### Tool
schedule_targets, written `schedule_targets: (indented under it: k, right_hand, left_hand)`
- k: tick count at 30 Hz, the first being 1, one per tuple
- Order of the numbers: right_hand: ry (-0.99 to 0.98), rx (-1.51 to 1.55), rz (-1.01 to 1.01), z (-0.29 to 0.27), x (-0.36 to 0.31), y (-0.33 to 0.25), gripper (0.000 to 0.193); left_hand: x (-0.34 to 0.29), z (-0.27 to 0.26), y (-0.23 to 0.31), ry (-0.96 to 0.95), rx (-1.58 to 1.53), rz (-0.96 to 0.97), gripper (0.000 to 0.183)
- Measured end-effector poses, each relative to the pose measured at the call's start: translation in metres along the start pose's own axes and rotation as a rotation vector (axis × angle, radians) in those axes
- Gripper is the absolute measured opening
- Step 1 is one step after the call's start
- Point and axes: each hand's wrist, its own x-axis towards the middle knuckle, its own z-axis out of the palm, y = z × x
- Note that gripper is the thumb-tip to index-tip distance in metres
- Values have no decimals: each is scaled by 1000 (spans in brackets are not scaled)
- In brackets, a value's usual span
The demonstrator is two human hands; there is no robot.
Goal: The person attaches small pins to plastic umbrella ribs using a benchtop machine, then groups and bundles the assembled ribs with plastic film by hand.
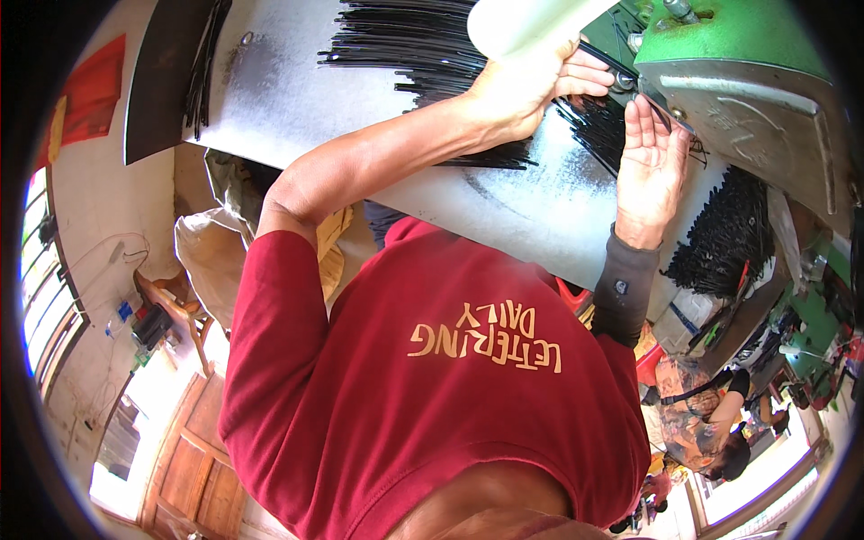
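Here the person is feeding a thin black rod (601,59) into the green machine (738,54), and that looks like the step in hand. The left hand (531,85), just beside the machine's mouth, has its grip pressed together, pinching the rod. The right hand (650,162), below that mouth, lies spread and flat, holding nothing. More black rods (423,49) lie fanned on the metal tabletop (297,90), away from the machine. The next move likely calls for keeping the rod straight.
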Motion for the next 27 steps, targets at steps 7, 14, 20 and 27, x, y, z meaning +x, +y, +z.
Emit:
schedule_targets:
  k: [7, 14, 20, 27]
  right_hand:
    - [-4, -5, -14, -2, 0, -1, 31]
    - [16, -40, -4, -1, 1, 2, 32]
    - [4, -41, -10, -1, 0, 3, 35]
    - [60, -85, -1, -1, 1, 1, 36]
  left_hand:
    - [-5, 4, -4, -61, 71, 137, 32]
    - [-7, 3, 0, -22, 67, 103, 31]
    - [-5, 3, -6, -27, 35, 158, 28]
    - [-7, 9, -9, 55, 89, 178, 24]
